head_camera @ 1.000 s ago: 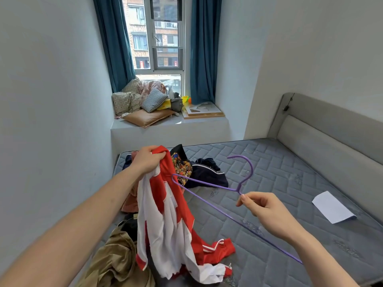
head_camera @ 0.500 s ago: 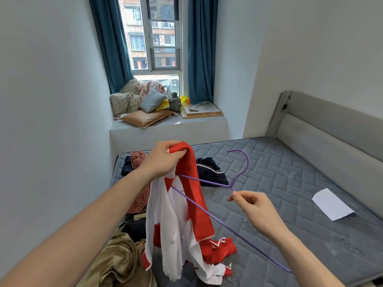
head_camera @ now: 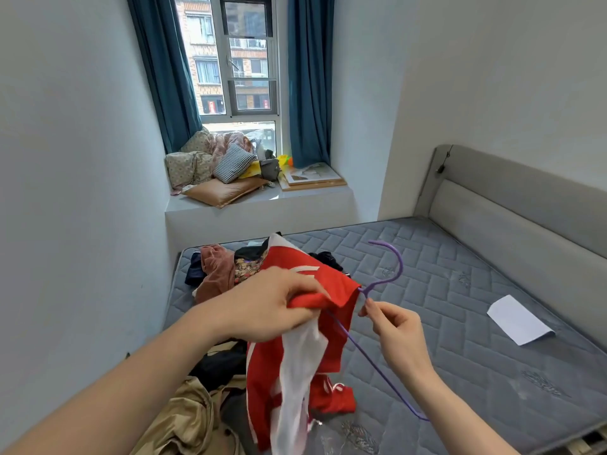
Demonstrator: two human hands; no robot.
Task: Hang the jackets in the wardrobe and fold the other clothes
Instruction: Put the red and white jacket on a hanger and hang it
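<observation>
Home bedroom: bare mattress (head_camera: 460,290), padded headboard (head_camera: 525,205), curtained window (head_camera: 249,60).

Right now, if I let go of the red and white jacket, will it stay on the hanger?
Probably not. The red and white jacket hangs limp, so it is floppy. Only one end of the thin purple hanger seems to be inside it, so it may slide off.

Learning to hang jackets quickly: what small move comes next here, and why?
Probably slide the hanger arm further into the jacket shoulder. The left hand grips the red fabric at the hanger's neck, the right hand pinches the wire, and most of the jacket hangs loose.
</observation>
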